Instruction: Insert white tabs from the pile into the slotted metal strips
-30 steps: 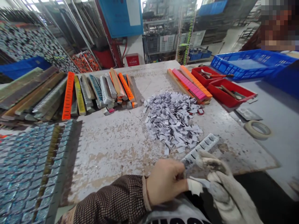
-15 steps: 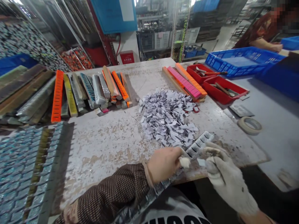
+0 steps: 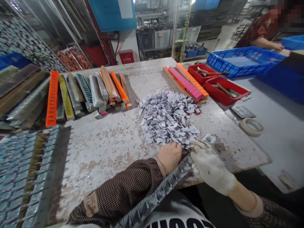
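A long grey, glittery slotted strip (image 3: 154,198) runs slantwise from my lap up under both hands, and its far end (image 3: 209,138) shows beyond the glove. My left hand (image 3: 169,156) is closed beside the strip at the near edge of the paper pile. Its fingertips are turned away, so what they pinch is hidden. In a white knit glove, my right hand (image 3: 210,167) lies across the strip with its fingers curled over it. Just beyond the hands is a heap of small white folded paper pieces (image 3: 168,115).
Slotted bars in orange (image 3: 52,98), yellow and silver lie at the left; silvery slotted rows (image 3: 16,177) lie nearer. Pink and orange bars (image 3: 185,82), red bins (image 3: 225,90), a tape roll (image 3: 251,126) and a blue crate (image 3: 244,61) stand right. A co-worker (image 3: 261,34) is behind.
My right hand has moved left and up, onto the strip beside my left hand. The small pale piece at its fingers no longer shows. More of the strip's near part is visible.
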Demonstrator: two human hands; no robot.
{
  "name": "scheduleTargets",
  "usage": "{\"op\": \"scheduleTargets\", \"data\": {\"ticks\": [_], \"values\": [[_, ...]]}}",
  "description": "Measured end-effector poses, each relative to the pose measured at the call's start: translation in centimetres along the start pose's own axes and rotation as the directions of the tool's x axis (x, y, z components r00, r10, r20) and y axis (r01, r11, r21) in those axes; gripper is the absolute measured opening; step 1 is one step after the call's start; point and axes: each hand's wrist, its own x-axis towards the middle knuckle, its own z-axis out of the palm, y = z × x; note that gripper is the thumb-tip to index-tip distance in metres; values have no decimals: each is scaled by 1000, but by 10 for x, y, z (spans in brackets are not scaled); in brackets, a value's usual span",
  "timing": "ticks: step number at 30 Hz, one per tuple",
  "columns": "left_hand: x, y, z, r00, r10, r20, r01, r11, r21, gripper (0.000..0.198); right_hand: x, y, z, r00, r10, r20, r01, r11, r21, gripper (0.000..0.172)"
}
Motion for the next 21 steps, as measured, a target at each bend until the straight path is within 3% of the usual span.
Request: {"op": "scheduleTargets", "data": {"ticks": [6,10,14,17,19,21], "values": [[-5,-11,-3,998,-42,-35,40,997,-69,7,-12,9,2,999,13,-51,-10,998,70,8],[-18,-7,-10,991,-30,-133,13,992,-125,7,-15,5,-3,968,158,-194,-130,980,153,15],[-31,4,-15,915,85,-393,-158,975,-155,9,1,-10,-5,926,284,-247,-203,929,308,20],[-37,9,-19,856,142,-497,-253,953,-164,7,11,-18,-5,874,423,-238,-270,831,486,21],[-41,8,-23,851,87,-519,-263,924,-276,15,11,-19,-9,847,478,-232,-281,775,566,21],[-43,5,-28,881,-12,-474,-233,859,-456,22,7,-19,-14,849,486,-206,-276,741,612,22]]}}
